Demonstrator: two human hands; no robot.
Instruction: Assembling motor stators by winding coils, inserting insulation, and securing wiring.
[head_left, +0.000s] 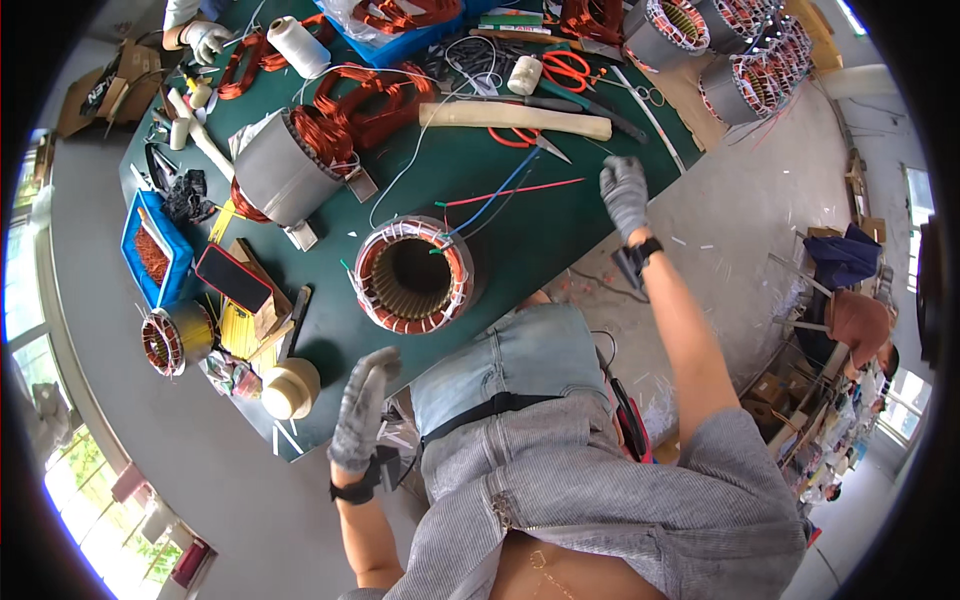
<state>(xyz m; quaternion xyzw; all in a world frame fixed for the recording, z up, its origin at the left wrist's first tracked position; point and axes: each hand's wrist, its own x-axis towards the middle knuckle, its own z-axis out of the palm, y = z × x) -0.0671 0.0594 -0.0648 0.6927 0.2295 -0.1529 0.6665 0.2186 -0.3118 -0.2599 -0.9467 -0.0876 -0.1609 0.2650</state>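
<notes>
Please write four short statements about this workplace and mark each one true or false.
1. A ring-shaped stator with white-laced, copper-orange windings stands on the dark green table. True.
2. The grey-gloved right hand touches the stator. False: the right hand is apart from it.
3. The left hand is bare. False: the left hand also wears a grey glove.
4. The blue plastic tray holds reddish-brown bits. True.

A head-worn fisheye looks down from close above the wearer's torso (560, 450) onto the green table (540, 240).
</notes>
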